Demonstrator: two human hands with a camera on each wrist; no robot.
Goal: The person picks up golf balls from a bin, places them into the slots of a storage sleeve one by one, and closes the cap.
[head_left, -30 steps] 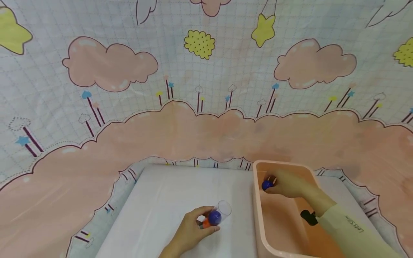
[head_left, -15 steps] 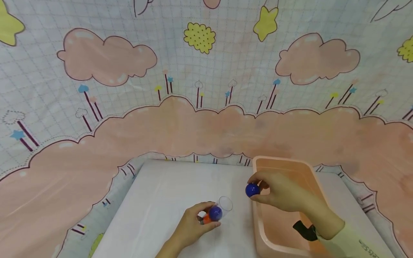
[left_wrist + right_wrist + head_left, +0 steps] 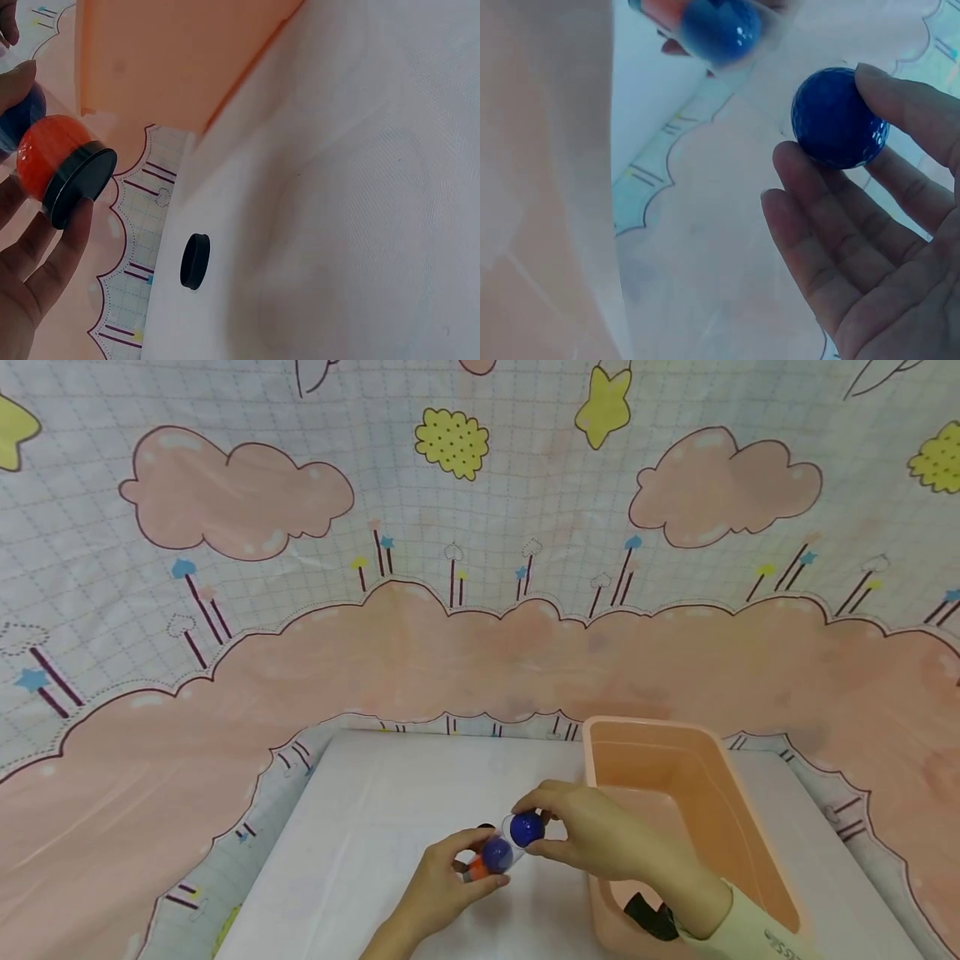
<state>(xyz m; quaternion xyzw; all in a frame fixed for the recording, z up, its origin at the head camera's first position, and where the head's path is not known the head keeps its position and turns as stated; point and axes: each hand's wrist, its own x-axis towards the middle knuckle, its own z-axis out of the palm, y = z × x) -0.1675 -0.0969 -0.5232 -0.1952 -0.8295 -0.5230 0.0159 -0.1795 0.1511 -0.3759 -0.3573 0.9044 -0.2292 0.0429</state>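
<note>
My left hand (image 3: 442, 881) grips a clear tube (image 3: 514, 862), tilted with its mouth toward the right hand. Inside it lie an orange ball (image 3: 49, 154) and a blue ball (image 3: 497, 855); a black cap (image 3: 79, 186) closes the lower end. Between thumb and fingers, my right hand (image 3: 592, 831) pinches a second blue golf ball (image 3: 838, 118), dimpled and glossy. That ball is right at the tube's mouth in the head view. Part of the tube is hidden behind the left fingers.
A peach plastic bin (image 3: 648, 723) stands to the right, under my right forearm. On the white table, a loose black lid (image 3: 196, 262) lies beyond the left hand, mostly hidden in the head view. A patterned cloth (image 3: 480, 668) hangs behind the table.
My right hand has lifted the blue golf ball out of the bin and carried it left to the tube's mouth. The left hand and tube have barely moved.
</note>
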